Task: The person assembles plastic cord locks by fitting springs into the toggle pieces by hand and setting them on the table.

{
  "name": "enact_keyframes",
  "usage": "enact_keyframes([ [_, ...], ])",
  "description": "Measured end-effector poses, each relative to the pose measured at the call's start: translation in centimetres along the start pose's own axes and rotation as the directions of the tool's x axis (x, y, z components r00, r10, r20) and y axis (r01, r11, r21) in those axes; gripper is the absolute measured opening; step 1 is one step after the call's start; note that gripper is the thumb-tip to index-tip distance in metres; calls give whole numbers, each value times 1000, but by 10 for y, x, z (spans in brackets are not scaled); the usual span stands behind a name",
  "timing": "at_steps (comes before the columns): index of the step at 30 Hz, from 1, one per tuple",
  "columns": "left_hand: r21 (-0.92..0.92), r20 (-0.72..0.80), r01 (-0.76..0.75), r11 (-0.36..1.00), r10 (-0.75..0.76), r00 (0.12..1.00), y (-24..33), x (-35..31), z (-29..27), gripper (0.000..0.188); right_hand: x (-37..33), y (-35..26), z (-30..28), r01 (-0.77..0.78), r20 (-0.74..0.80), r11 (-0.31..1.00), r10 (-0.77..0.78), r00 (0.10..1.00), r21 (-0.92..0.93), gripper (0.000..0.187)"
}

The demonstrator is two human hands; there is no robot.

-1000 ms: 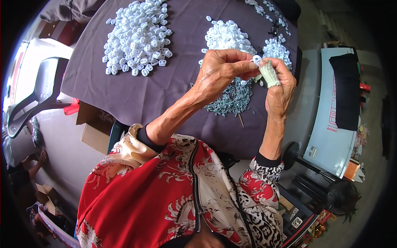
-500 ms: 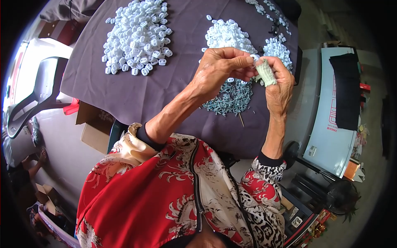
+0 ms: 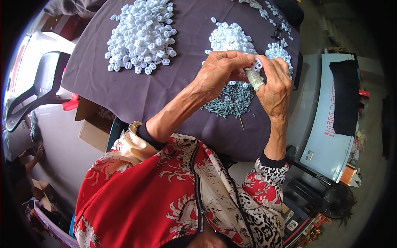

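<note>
Above a cloth-covered counter [image 3: 186, 45], a person's two hands meet over a small white plastic piece [image 3: 257, 64], its dark openings now turned toward the camera; a second ago it showed less plainly between the fingertips. The left hand [image 3: 218, 69] pinches the piece at its near edge, while the right hand [image 3: 276, 86], fingers curled, closes in from the other side. The pale green sleeve [image 3: 254, 78] on what looks like the right thumb, earlier leaning away from the left hand, now slants toward it, just below the piece. How firmly the right fingertips bear on the piece cannot be told.

The left hand covers part of the middle white pile [image 3: 231, 36] and its own lower fingers lie in shadow. Both hands hide the upper edge of the teal heap [image 3: 231, 101], beside which a thin stick [image 3: 241, 122] lies. The large white pile [image 3: 142, 39] is cut off by the upper edge, and a small black object [image 3: 278, 31] at far right is hard to make out.
</note>
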State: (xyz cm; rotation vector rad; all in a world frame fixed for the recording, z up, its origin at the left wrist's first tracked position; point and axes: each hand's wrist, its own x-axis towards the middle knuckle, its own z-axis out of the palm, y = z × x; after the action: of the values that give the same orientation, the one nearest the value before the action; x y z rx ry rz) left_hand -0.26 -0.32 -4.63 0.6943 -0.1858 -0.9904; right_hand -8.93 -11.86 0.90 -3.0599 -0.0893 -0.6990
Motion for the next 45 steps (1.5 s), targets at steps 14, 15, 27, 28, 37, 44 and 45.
enact_keyframes([
  [14,114,36,-58,992,55,998,1,-4,3,20,1,4,-5,72,-2,995,-72,997,65,35],
  [15,99,39,-60,993,57,998,0,-4,3,20,2,4,-6,73,-2,995,-73,997,65,35],
  [27,-24,15,-2,1000,2,1000,2,-5,4,14,6,4,-12,72,41,990,-77,996,121,29],
  [28,-45,15,18,999,-17,1000,2,-5,4,14,4,6,-10,75,39,990,-80,996,122,29],
  [37,-90,-9,52,995,-53,999,-2,-4,5,11,2,9,-9,58,50,987,-66,997,149,28],
  [44,-73,-11,58,996,-59,998,-4,-4,3,12,2,12,-6,122,32,978,-129,991,167,25],
  [45,-73,-5,63,995,-64,998,-5,-4,4,13,2,12,-6,119,33,979,-126,991,166,25],
])
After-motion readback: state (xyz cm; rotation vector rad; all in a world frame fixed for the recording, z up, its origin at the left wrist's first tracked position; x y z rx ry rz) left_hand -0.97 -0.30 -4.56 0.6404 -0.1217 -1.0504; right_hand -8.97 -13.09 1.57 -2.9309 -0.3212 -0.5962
